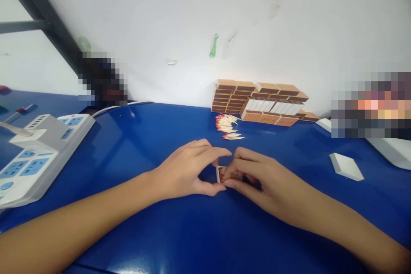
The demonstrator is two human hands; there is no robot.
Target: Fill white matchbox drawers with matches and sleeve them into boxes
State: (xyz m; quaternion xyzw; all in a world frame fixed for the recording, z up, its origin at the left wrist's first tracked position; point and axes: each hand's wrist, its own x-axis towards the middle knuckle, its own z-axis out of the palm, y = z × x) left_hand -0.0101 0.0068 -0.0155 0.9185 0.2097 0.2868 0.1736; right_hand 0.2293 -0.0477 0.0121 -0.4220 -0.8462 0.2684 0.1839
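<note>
A small white matchbox tray (218, 174) with red-tipped matches (222, 172) in it lies on the blue table. My left hand (189, 169) grips the tray's left end between thumb and a bent finger, its index finger stretched out above. Over the tray's right part, my right hand (257, 175) has thumb and forefinger closed together at the matches. What is between those fingertips is hidden, as is the tray's right end. Behind my hands lies a loose pile of matches (226, 123), heads to the left.
Stacked matchboxes (227, 98) stand against the white wall, with several white trays (269, 106) among them. A power strip (73, 137) with a plugged-in adapter (40, 135) sits at left. A white block (346, 166) lies at right on the blue table (154, 235).
</note>
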